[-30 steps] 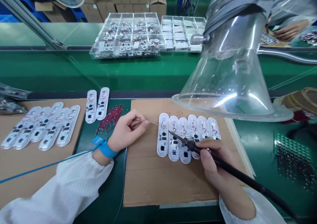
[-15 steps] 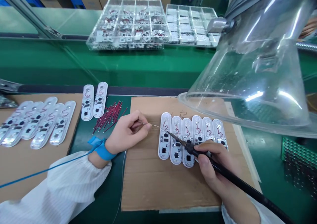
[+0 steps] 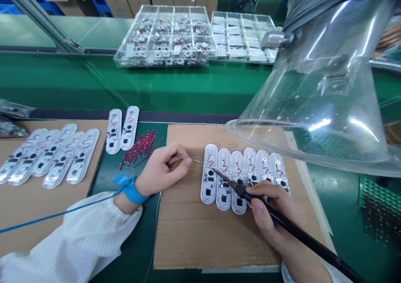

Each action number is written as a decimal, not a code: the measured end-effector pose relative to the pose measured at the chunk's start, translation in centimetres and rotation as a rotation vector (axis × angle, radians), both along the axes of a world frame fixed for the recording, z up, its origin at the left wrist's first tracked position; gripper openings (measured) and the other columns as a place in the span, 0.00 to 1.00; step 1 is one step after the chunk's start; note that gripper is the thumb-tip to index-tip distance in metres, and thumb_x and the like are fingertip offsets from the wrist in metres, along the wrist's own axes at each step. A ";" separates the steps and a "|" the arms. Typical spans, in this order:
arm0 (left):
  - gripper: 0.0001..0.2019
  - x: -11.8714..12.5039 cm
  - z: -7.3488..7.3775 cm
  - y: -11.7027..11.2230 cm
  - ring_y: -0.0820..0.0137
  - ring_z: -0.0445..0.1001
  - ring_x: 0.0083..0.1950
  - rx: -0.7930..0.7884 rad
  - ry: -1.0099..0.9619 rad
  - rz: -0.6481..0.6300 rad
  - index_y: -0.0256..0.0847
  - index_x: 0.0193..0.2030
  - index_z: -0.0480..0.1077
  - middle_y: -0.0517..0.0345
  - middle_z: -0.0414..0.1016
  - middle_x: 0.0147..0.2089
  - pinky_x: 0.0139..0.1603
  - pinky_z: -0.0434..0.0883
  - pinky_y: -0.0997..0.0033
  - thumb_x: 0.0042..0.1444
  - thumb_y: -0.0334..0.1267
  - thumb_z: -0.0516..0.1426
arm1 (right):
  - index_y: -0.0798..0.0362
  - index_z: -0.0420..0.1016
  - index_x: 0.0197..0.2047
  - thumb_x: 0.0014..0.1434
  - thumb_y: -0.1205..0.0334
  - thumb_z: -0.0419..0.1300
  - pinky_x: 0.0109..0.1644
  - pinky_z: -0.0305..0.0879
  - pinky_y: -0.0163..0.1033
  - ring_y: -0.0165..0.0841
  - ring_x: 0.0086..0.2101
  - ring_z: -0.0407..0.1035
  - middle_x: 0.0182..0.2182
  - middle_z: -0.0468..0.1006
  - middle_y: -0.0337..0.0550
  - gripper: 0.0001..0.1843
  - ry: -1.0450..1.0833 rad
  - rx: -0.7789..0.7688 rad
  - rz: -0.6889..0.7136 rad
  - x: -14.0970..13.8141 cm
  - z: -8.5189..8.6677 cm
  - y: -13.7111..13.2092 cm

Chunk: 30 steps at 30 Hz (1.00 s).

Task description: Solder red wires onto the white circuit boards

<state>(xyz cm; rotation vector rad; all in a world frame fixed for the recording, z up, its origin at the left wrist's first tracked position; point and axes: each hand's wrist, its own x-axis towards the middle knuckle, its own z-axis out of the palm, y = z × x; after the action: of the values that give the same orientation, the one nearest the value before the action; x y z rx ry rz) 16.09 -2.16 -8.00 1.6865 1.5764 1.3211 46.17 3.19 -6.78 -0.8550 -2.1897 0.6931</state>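
Note:
Between thumb and fingers, my left hand [image 3: 166, 166] pinches a thin solder wire [image 3: 198, 161], whose end reaches the leftmost circuit board [image 3: 208, 178] of a row. My right hand [image 3: 272, 212] is closed around a black soldering iron [image 3: 242, 191]. Its tip meets that same board near the end of the wire; whether they touch is too small to tell. Several white, rounded boards with red wires lie side by side on the cardboard sheet [image 3: 188, 237]. Part of the row is hidden behind my right hand. A blue wrist strap [image 3: 133, 191] circles my left wrist.
A clear fume hood [image 3: 313, 103] hangs low at the right. Red wires [image 3: 140, 147] lie in a pile beside two boards. More boards [image 3: 83, 155] rest on cardboard at left. Compartment boxes [image 3: 166, 36] stand at the back, and green circuit panels [image 3: 377, 199] lie at right.
The camera view has shifted slightly. Both hands keep their holds, and the iron's tip and the solder wire stay at the leftmost board.

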 end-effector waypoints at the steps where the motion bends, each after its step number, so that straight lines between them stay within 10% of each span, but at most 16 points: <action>1: 0.08 0.0 0.0 0.0 0.78 0.55 0.24 0.011 -0.010 0.006 0.41 0.33 0.68 0.70 0.56 0.25 0.26 0.56 0.76 0.63 0.29 0.59 | 0.46 0.76 0.48 0.73 0.61 0.61 0.32 0.74 0.35 0.31 0.29 0.79 0.34 0.82 0.39 0.03 0.024 -0.016 0.000 0.2 -0.1 0.0; 30: 0.07 -0.1 -0.3 0.0 0.77 0.55 0.24 -0.041 0.020 0.006 0.41 0.32 0.67 0.69 0.57 0.25 0.26 0.56 0.76 0.62 0.32 0.58 | 0.45 0.76 0.50 0.75 0.59 0.61 0.33 0.77 0.37 0.35 0.32 0.83 0.35 0.85 0.39 0.03 -0.036 0.055 0.072 -1.1 0.0 -0.1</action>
<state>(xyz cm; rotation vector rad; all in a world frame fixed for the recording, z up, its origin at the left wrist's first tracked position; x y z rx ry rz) 15.99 -2.21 -8.33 1.6765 1.6098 1.2694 45.10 3.08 -6.74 -0.7698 -2.2707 0.6530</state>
